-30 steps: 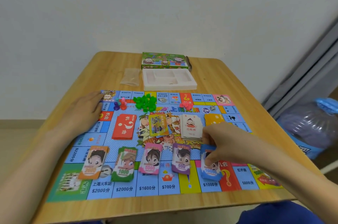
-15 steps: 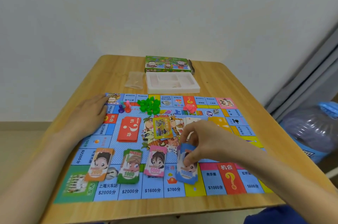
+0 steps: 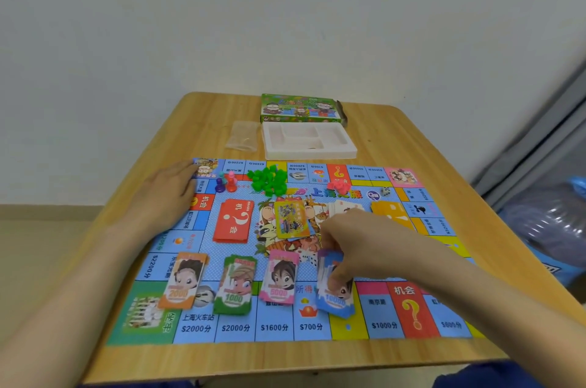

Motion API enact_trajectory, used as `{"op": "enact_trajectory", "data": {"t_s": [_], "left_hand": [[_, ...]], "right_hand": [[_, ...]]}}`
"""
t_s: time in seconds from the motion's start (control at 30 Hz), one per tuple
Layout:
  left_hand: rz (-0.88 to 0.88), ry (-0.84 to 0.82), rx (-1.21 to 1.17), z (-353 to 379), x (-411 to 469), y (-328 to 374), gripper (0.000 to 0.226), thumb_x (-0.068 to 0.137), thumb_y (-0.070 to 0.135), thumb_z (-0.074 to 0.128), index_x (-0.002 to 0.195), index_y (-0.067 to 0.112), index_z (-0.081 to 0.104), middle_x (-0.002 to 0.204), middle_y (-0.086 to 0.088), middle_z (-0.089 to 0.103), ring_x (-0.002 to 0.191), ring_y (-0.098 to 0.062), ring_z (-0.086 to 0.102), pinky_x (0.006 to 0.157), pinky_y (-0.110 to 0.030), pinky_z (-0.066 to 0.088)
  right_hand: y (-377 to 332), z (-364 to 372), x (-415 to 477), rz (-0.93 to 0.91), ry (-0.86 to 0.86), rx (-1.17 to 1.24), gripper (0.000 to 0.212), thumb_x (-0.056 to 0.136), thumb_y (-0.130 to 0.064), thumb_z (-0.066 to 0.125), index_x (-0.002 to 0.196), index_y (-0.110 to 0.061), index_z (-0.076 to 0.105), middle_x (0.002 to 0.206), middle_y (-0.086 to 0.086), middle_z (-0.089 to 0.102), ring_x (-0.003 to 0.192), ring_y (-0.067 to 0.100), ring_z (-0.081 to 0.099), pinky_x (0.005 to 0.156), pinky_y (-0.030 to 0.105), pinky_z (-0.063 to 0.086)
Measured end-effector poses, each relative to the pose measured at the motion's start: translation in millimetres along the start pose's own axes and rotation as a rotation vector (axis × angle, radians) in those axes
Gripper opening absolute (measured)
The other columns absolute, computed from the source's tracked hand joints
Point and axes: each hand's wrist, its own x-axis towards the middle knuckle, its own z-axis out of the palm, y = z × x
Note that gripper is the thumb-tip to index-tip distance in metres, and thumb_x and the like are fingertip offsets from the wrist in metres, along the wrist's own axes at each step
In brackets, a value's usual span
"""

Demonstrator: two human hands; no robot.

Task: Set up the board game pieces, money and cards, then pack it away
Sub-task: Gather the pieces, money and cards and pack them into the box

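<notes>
The game board [image 3: 348, 329] lies flat on the wooden table [image 3: 203, 121]. My right hand [image 3: 358, 245] grips a stack of money, blue note on top [image 3: 336, 300], with a purple edge showing behind it. Orange [image 3: 184, 281], green [image 3: 236, 284] and pink [image 3: 280, 276] money stacks lie in a row to its left. My left hand [image 3: 165, 194] rests flat on the board's left edge. A red card deck [image 3: 234, 221], a yellow card [image 3: 290, 218], pawns [image 3: 225, 183], green houses [image 3: 268, 180], red pieces [image 3: 338, 187] and a die [image 3: 385, 191] lie on the board.
Behind the board stand the white plastic tray [image 3: 309, 153], the green game box [image 3: 299, 108] and a clear plastic bag [image 3: 242, 135]. A large water bottle [image 3: 551, 219] stands on the floor to the right. The wall is right behind the table.
My right hand picked up the blue money stack and carried it left onto the purple stack, which it now holds too. My left hand stayed put.
</notes>
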Motion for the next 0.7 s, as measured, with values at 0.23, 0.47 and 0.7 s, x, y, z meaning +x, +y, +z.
{"op": "enact_trajectory", "data": {"t_s": [0.23, 0.47, 0.7], "left_hand": [[-0.003, 0.002, -0.002, 0, 0, 0, 0.049, 0.102, 0.029, 0.032, 0.147, 0.012, 0.032, 0.155, -0.004, 0.028, 0.141, -0.022, 0.029, 0.115, -0.034, 0.021], [-0.009, 0.003, 0.000, 1, 0, 0, 0.048, 0.102, 0.030, 0.032, 0.148, 0.013, 0.030, 0.156, -0.003, 0.027, 0.142, -0.021, 0.027, 0.116, -0.034, 0.020], [-0.005, 0.005, 0.008, 1, -1, 0, 0.049, 0.103, 0.030, 0.031, 0.148, 0.013, 0.030, 0.156, -0.003, 0.026, 0.142, -0.021, 0.027, 0.116, -0.034, 0.019]], "right_hand": [[0, 3, 0, -0.006, 0.044, 0.078, 0.049, 0.072, -0.038, 0.078, 0.107, -0.010, 0.057, 0.100, 0.006, 0.059, 0.084, 0.020, 0.053, 0.070, 0.034, 0.046], [-2, -28, -3, -0.124, -0.042, 0.469, 0.025, 0.069, -0.024, 0.083, 0.084, -0.009, 0.069, 0.077, 0.008, 0.070, 0.063, 0.017, 0.061, 0.052, 0.022, 0.044], [-32, -17, 29, -0.144, -0.118, 0.443, 0.029, 0.070, -0.020, 0.082, 0.078, -0.017, 0.055, 0.070, -0.003, 0.061, 0.059, 0.012, 0.058, 0.045, 0.015, 0.043]]}}
